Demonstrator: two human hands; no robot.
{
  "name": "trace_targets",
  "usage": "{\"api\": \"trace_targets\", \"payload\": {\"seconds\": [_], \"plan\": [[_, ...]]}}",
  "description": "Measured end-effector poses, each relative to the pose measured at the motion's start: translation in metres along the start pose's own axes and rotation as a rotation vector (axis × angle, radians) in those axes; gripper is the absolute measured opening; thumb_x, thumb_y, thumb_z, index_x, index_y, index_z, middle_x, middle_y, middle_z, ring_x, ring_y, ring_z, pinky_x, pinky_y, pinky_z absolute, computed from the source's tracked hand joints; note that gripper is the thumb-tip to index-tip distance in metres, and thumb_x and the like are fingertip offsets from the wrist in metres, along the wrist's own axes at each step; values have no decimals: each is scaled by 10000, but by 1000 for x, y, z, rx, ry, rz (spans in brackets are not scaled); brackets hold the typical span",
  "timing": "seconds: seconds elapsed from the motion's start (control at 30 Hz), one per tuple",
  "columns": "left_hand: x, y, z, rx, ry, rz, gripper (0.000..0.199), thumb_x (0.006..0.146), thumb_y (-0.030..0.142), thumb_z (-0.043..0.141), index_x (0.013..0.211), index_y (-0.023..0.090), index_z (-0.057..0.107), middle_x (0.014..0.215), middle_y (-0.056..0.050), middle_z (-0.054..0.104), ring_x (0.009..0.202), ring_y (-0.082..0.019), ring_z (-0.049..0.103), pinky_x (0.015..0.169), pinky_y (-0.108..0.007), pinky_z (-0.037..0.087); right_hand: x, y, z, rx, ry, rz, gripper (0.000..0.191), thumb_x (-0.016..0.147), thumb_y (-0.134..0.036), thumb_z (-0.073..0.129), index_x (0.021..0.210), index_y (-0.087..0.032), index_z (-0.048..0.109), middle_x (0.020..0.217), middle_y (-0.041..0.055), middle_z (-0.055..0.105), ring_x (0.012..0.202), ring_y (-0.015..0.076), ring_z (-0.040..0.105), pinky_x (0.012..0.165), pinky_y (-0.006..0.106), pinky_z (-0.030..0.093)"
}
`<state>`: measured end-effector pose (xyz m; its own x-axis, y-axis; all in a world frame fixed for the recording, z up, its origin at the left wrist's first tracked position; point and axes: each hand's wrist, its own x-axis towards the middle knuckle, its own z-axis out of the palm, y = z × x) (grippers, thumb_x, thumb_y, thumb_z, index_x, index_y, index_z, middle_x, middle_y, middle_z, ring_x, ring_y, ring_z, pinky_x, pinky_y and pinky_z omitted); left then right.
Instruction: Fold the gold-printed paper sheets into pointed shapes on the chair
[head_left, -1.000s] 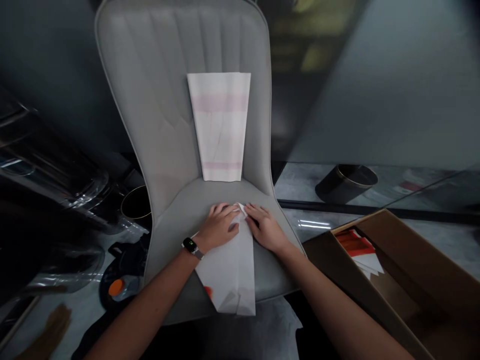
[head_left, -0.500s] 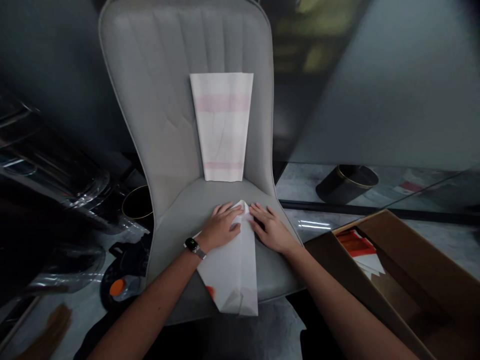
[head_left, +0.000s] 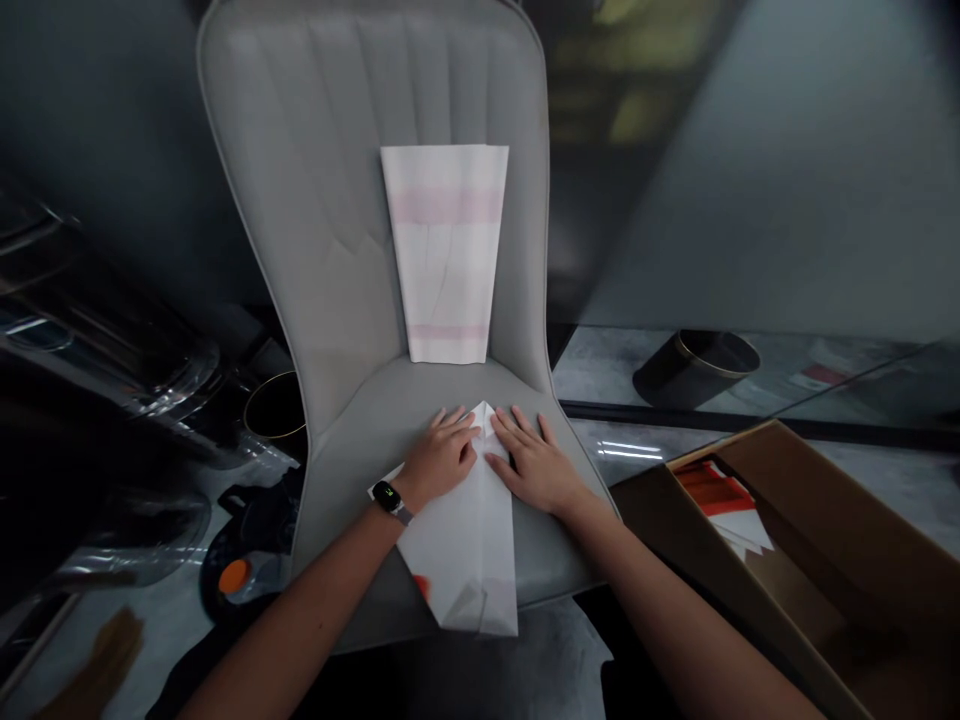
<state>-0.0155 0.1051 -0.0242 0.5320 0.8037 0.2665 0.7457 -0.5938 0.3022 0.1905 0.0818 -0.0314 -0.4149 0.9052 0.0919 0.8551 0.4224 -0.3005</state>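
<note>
A folded white paper piece [head_left: 476, 540] lies on the grey chair seat, its pointed end away from me and a red patch on its lower left edge. My left hand [head_left: 442, 458], with a watch on the wrist, rests on the paper's left side near the point; its fingers are apart and somewhat bent. On the other side, my right hand [head_left: 536, 462] lies flat with fingers spread, fingertips and thumb on the paper's right edge. Behind them, a flat white folded paper [head_left: 450, 270] with pale pink bands leans upright against the backrest.
The grey chair [head_left: 337, 200] stands before me. To the right, an open cardboard box [head_left: 840, 530] holds red-and-white papers [head_left: 724, 505]. A black bin [head_left: 277, 405] is left of the chair, beside a bottle with an orange cap [head_left: 234, 575]. Another dark bin [head_left: 694, 368] shows at right.
My right hand has shifted slightly left, bringing its thumb and fingers further onto the paper. My left thumb has drawn in closer to its fingers. The leaning paper has stayed put.
</note>
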Motion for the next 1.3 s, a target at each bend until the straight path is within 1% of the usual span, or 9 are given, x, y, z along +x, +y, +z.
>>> {"api": "trace_targets", "payload": {"seconds": [0.23,0.37,0.53,0.73,0.83,0.93,1.03,1.17,1.3], "plan": [[-2,-1,-6,21,-43,53,475,944,96,495,1384,229,610,1481,-81,584,1437,-252,466,1224,-525,340,0,-5,-7,53,-20,41,626,1041,-485,404,1596,-201,357,1656,98,329,1556,335,227,1234,655,173],[-1,1,-12,53,-112,35,439,942,97,498,1319,231,677,1476,-94,581,1424,-270,473,1226,-537,328,-2,9,-14,105,50,73,609,1019,-483,469,1571,-233,409,1646,106,358,1545,339,262,1220,658,215],[0,4,-14,43,-90,19,444,930,86,490,1300,236,683,1471,-84,576,1406,-256,484,1224,-524,332,-8,18,-18,73,71,50,530,1009,-506,490,1460,-237,560,1592,130,454,1508,338,352,1202,641,266],[1,4,-15,-1,-52,35,416,919,73,487,1281,196,650,1432,-104,596,1381,-260,492,1215,-494,343,-8,12,-15,53,79,60,584,1001,-527,512,1509,-239,499,1589,134,459,1486,339,389,1197,620,284],[1,2,-14,-74,-11,-12,441,914,70,473,1331,170,577,1374,-111,622,1336,-244,519,1174,-454,393,-7,13,-13,60,71,61,576,995,-528,531,1485,-225,528,1594,131,453,1499,345,365,1207,613,266],[6,1,-16,-85,-18,-47,389,920,85,456,1264,198,599,1317,-88,631,1261,-231,551,1121,-427,428,-5,15,-8,133,89,101,577,982,-511,555,1474,-211,532,1566,125,494,1487,331,390,1209,604,269],[18,0,-24,29,-114,18,357,925,124,471,1224,228,635,1254,-86,619,1188,-259,550,1050,-445,445,-3,17,-1,206,155,147,513,982,-476,551,1426,-221,577,1505,112,567,1456,313,440,1206,590,278],[38,-8,-39,201,-253,214,276,907,170,516,1125,226,676,1140,-105,600,1072,-284,539,946,-437,443,-1,16,7,191,225,141,433,1000,-426,518,1357,-213,639,1488,111,584,1445,310,453,1205,593,264],[48,-19,-45,201,-275,355,227,917,198,522,1072,242,683,1121,-101,591,1042,-280,539,918,-420,416,-1,14,8,166,238,119,429,1013,-416,497,1378,-236,634,1492,99,581,1442,314,456,1190,600,283]]}}
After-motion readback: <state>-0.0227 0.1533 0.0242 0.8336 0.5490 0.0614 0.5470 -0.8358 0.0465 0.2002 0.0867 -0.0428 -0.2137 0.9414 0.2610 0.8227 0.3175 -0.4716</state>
